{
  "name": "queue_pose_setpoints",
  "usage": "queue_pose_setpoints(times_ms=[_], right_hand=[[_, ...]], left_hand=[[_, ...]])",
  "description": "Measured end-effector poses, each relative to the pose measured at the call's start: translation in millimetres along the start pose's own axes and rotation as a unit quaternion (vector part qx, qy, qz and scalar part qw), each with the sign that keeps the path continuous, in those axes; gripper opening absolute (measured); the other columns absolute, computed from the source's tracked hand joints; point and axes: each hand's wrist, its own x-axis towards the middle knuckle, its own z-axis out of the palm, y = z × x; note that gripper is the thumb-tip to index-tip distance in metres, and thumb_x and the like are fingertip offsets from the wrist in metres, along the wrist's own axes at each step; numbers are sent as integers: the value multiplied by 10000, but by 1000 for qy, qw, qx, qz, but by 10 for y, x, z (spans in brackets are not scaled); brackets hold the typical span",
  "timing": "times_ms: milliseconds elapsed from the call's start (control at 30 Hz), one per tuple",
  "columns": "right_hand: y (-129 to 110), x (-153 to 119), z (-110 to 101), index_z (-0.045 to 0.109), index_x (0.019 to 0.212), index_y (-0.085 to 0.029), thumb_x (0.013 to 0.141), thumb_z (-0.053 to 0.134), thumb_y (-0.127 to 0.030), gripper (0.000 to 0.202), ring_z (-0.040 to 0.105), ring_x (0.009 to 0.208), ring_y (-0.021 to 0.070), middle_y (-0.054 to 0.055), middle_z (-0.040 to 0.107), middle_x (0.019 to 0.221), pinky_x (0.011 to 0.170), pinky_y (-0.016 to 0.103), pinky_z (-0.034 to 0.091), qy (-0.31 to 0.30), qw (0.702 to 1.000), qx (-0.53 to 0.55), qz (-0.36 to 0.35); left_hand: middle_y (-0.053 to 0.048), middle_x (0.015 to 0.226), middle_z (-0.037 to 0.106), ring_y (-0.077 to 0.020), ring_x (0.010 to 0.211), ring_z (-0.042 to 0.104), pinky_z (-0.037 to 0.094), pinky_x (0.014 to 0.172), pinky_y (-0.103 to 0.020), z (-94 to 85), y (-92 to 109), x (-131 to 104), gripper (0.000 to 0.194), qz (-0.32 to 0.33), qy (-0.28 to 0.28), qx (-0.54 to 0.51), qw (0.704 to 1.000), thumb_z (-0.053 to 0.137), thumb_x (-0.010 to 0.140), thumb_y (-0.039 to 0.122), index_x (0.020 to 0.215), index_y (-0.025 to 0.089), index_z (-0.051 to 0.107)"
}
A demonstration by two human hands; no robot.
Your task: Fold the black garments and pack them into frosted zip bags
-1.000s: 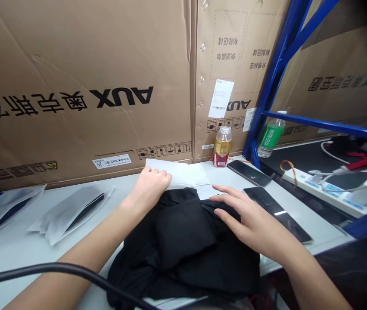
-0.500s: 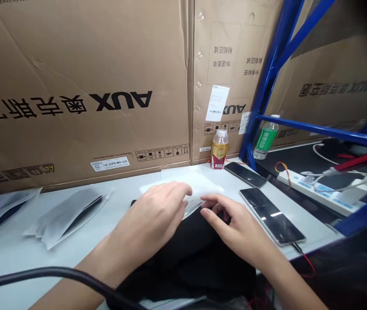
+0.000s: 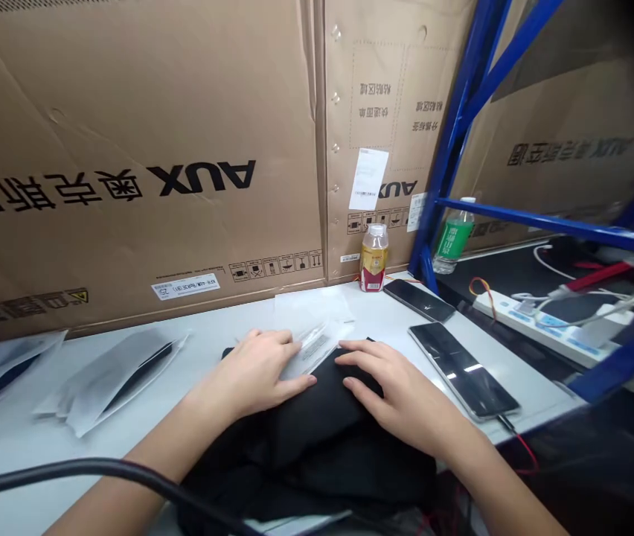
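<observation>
Black cloth [image 3: 317,439] lies over the front edge of the white table [image 3: 10,454]. A translucent plastic bag [image 3: 315,346] with small print lies beyond and partly against the cloth. My left hand [image 3: 255,372] rests at the bag's left side and on the cloth, fingers apart, thumb pointing right. My right hand [image 3: 392,387] rests on the cloth's right part, its fingers spread and bent. Neither hand is closed round anything.
Two frosted bags with dark contents [image 3: 121,372] [image 3: 4,372] lie at left. Two phones [image 3: 465,372] [image 3: 418,299], a drink bottle [image 3: 373,258], a power strip [image 3: 551,327] and a blue frame [image 3: 445,156] are at right. Large cartons [image 3: 143,97] stand behind; a black cable [image 3: 99,467] crosses in front.
Both hands have lowered onto the black cloth, which now shows further up between them. The fingers of my left hand have spread, and more of the printed bag is visible. The view has shifted slightly.
</observation>
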Motion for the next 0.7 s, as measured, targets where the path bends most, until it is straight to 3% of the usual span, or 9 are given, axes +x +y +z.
queue_pose_setpoints(times_ms=[33,133,200,333,400,467,533,600,700], right_hand=[[5,-1,-17,682,1333,-308,1042,570,-274,314,589,1388,281,52,635,1506,1167,504,503,-1,1000,0,4],[23,-5,-55,681,1330,-307,1048,565,-297,305,578,1404,277,54,628,1511,1179,495,495,2,1000,3,14],[33,-8,-68,684,1320,-300,1050,559,-306,298,581,1402,279,62,622,1515,1175,493,498,1,1000,3,15],[37,-20,-78,682,1325,-300,1042,572,-302,304,582,1395,291,69,615,1517,1160,512,507,1,1000,2,14],[42,-33,-86,676,1337,-309,1039,582,-306,313,575,1403,297,68,612,1522,1162,528,503,-3,1000,3,15],[59,-47,-102,670,1348,-311,1040,586,-318,319,565,1414,296,67,602,1532,1166,533,499,-7,1000,4,19],[87,-55,-126,666,1353,-309,1041,589,-324,322,558,1424,295,71,595,1539,1169,528,496,-7,1000,3,24],[102,-53,-157,671,1344,-309,1043,585,-318,313,561,1420,297,73,600,1529,1162,520,501,4,1000,4,22],[41,-31,-196,634,1388,-317,1060,550,-281,340,592,1373,289,73,639,1465,1140,501,511,44,999,12,-9]], left_hand=[[-68,990,717,-249,847,706,510,782,-351,7,3,17,331,-8,-12,-7,1000,621,1032,490,1159,212,750],[-60,921,698,-216,756,675,490,726,-322,34,-85,166,232,-14,-8,7,1000,529,1058,207,1015,196,756],[-74,954,694,-230,839,677,498,807,-340,58,-178,332,287,-17,13,20,1000,479,1031,81,1044,189,746],[-126,1138,697,-294,1129,635,476,996,-438,171,-298,679,252,-9,53,35,998,523,1034,101,1180,185,711],[-140,1149,703,-319,1137,638,490,988,-470,243,-342,799,178,-10,61,33,998,635,996,154,1154,169,715],[-137,1146,715,-328,1124,660,511,971,-472,266,-408,864,233,-12,70,23,997,753,929,215,1154,163,719],[-121,1127,726,-302,1089,686,530,954,-431,198,-482,862,246,-17,92,10,996,764,929,253,1157,168,726],[-115,1118,725,-263,1042,701,540,922,-381,36,-504,779,184,-29,126,0,992,637,1010,230,1155,164,730],[-112,1152,700,-240,1010,695,536,873,-349,-283,-301,489,290,-42,180,-7,983,444,1079,189,1164,161,720]])
